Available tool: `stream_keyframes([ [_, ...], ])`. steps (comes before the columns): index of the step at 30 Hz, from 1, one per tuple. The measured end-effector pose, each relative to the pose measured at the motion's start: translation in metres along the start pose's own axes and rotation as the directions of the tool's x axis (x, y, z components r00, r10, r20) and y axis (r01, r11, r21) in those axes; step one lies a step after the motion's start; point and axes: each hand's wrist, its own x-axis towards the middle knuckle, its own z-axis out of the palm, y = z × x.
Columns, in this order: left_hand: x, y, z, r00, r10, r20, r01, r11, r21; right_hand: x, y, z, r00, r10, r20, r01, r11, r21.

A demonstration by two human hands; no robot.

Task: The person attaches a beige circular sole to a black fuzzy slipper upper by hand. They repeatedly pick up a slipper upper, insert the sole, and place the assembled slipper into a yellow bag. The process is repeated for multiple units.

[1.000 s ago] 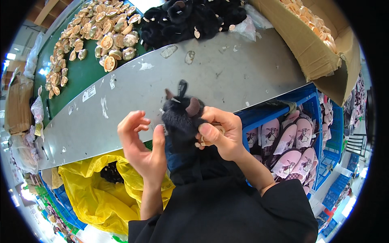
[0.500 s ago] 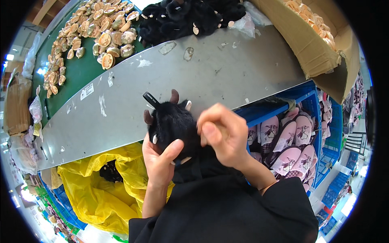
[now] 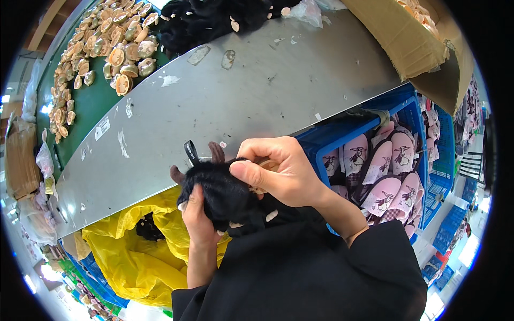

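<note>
A black plush toy animal (image 3: 217, 192) with two brown horns, white feet or ears and a black ribbon loop is held in front of my body. My left hand (image 3: 198, 216) is wrapped round its left side, with the thumb pressed on the fur. My right hand (image 3: 286, 168) is at the toy's right side, fingers closed in a pinch. Between them shows part of a tan, rounded piece (image 3: 266, 165), mostly covered by the fingers and touching the fur. The toy's underside is hidden.
Many tan and metallic half-round pieces (image 3: 123, 56) lie on a green surface beyond the grey metal table edge (image 3: 214, 85). Black plush toys (image 3: 209, 21) are heaped at the back. A cardboard box (image 3: 412, 43), a blue crate (image 3: 321, 144) of pink slippers and a yellow bag (image 3: 128, 257) surround me.
My right hand has moved left and come against the plush toy with the tan piece. The toy has tilted and sits slightly lower. The view has shifted a little.
</note>
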Motion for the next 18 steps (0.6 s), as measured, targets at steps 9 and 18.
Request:
stream_keyframes([
  [9,-0.006,-0.011,-0.010,0.999,0.051,-0.001,-0.051,0.999,-0.004,0.001,-0.003,0.002,0.996,-0.063,-0.064,0.056,0.993,-0.100],
  [18,-0.007,-0.015,-0.014,0.989,-0.002,0.150,-0.002,1.000,0.028,-0.002,-0.001,0.004,0.989,-0.107,-0.105,0.094,0.987,-0.128],
])
